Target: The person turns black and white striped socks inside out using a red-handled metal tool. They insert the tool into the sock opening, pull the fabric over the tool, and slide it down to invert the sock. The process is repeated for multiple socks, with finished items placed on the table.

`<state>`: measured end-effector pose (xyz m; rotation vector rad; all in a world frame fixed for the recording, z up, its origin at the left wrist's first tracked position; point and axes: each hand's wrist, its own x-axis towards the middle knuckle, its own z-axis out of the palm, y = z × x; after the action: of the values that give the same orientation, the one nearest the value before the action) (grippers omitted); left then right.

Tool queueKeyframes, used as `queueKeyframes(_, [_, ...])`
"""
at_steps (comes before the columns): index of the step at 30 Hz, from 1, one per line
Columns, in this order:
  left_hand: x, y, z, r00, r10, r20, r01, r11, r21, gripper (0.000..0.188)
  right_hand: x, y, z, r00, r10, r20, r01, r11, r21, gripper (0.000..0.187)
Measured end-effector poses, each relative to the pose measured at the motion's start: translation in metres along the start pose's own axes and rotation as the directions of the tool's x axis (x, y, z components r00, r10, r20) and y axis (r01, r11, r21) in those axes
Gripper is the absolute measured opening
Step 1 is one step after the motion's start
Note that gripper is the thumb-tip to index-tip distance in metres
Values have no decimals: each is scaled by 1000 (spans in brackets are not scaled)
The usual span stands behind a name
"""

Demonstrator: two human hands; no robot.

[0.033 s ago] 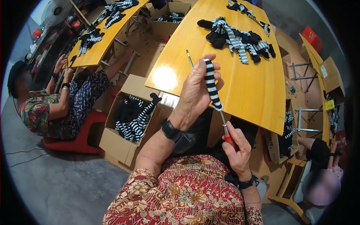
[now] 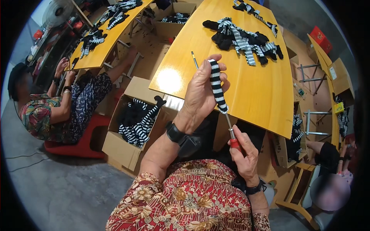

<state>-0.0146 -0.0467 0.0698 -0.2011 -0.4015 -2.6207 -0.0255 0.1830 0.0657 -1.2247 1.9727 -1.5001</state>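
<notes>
My left hand (image 2: 196, 92) is raised over the near edge of the yellow table, fingers curled around a small black-and-white striped knitted tube (image 2: 216, 86). Lower and to the right, my right hand (image 2: 245, 154) grips a tool with a red handle (image 2: 234, 144) and a slim metal shaft. That shaft meets the lower end of the knitted tube; how far it reaches inside is hidden. Beyond my left thumb, a thin rod with a yellow band (image 2: 194, 59) shows; I cannot tell whether it is held or lying on the table.
Black and grey-striped knitted pieces (image 2: 244, 40) lie heaped on the yellow table (image 2: 181, 50). An open carton (image 2: 123, 150) of striped knits stands at left, another carton (image 2: 283, 154) at right. One person (image 2: 58, 104) sits at the left table, another (image 2: 335, 165) at far right.
</notes>
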Motion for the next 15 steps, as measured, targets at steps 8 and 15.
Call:
queueKeyframes(8, [5, -14, 33, 953, 295, 70, -298, 873, 385, 50, -5, 1, 13, 991, 112, -72, -79, 930, 359, 46])
queueKeyframes(15, [9, -15, 54, 953, 290, 88, -300, 943, 147, 49, -5, 12, 9, 966, -145, -212, 153, 988, 22, 45])
